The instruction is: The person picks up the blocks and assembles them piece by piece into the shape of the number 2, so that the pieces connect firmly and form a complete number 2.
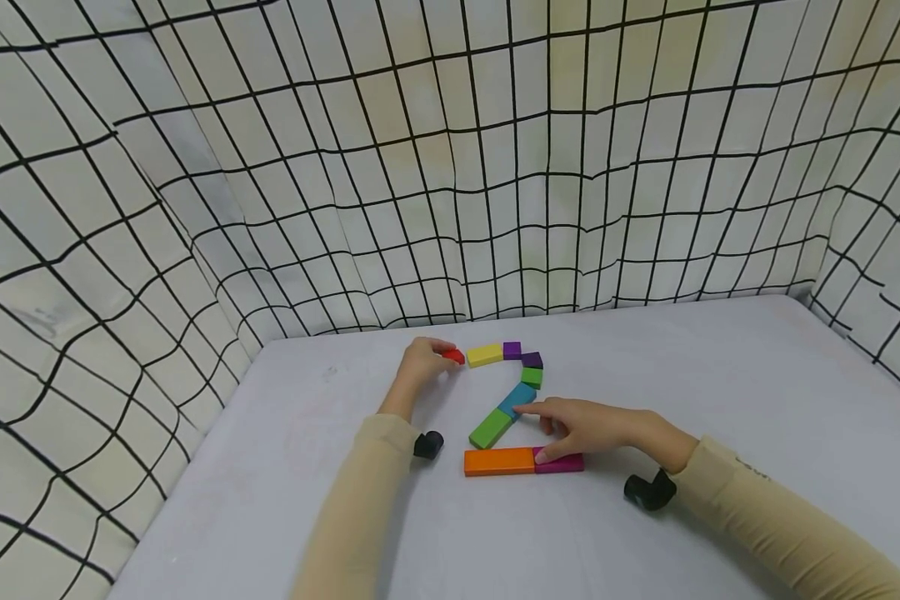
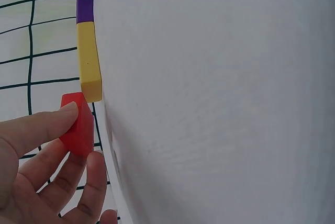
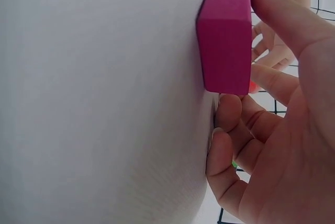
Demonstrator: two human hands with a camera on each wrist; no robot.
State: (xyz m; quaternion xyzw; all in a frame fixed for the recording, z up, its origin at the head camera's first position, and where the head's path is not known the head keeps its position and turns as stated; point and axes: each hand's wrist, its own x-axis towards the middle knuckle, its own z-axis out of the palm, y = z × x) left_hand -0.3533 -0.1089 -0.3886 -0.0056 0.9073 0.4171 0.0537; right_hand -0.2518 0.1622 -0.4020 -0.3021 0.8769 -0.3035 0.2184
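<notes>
Near the far side of the white table, my left hand (image 1: 420,364) pinches a red block (image 2: 79,130) between thumb and fingers. The yellow block (image 1: 484,355) lies just right of it, followed by two purple blocks (image 1: 512,350), a small green block (image 1: 532,377), a blue block (image 1: 518,400) and a longer green block (image 1: 491,428), curving like a 2. An orange block (image 1: 499,462) and a magenta block (image 1: 566,463) form the base. My right hand (image 1: 581,425) rests its thumb on the magenta block and reaches its index finger to the blue block. Its other fingers are loosely bent.
The white tabletop (image 1: 690,375) spreads around the blocks. A white wall covering with a black grid (image 1: 495,208) rises behind the table and along both sides. Black wrist cameras (image 1: 651,490) sit under both sleeves.
</notes>
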